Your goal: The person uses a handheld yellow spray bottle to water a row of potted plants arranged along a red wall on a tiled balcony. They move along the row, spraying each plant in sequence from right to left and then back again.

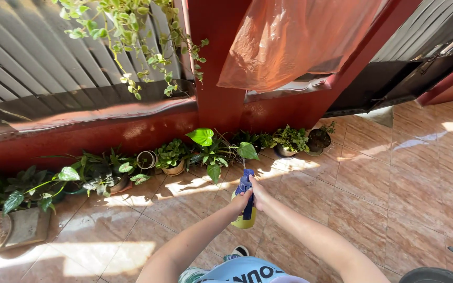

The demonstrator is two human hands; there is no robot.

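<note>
Both my hands meet on a spray bottle (246, 216) with a yellow body and a blue trigger head, held out over the tiled floor. My left hand (240, 202) wraps the bottle's side. My right hand (259, 195) grips the blue head, fingers on the trigger. The nozzle points toward a row of potted plants along the red wall, nearest a large-leaved green plant (212, 149).
Pots line the base of the red wall (95, 137), from leafy plants (87, 175) on the left to a dark pot (319, 139) on the right. A vine (132, 36) hangs from above. An orange plastic sheet (294, 39) drapes over the red pillar.
</note>
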